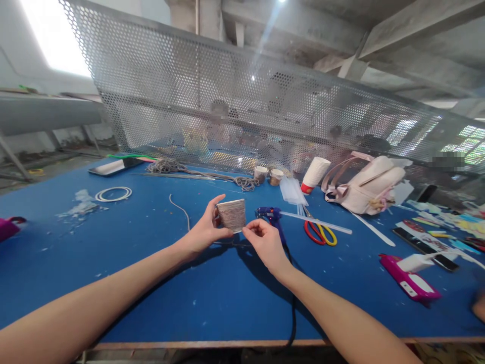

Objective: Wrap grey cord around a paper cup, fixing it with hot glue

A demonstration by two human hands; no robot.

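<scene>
A small paper cup wrapped in grey-brown cord (232, 215) is held above the blue table, tilted on its side. My left hand (207, 222) grips it from the left, thumb below and fingers above and behind. At its lower right edge my right hand (267, 243) has thumb and fingertips pinched together; whatever lies between them is too small to make out, perhaps cord. A blue hot glue gun (270, 214) with a long clear glue stick (318, 222) lies just behind my right hand. A loose length of cord (182, 208) trails on the table to the left.
Scissors with red and yellow handles (320, 233) lie right of the glue gun. Farther back are cord bundles (166, 166), two wrapped cups (260, 174), stacked paper cups (317, 173) and a pale backpack (369, 184). A magenta power strip (409, 283) sits right; a white ring (113, 194) lies left.
</scene>
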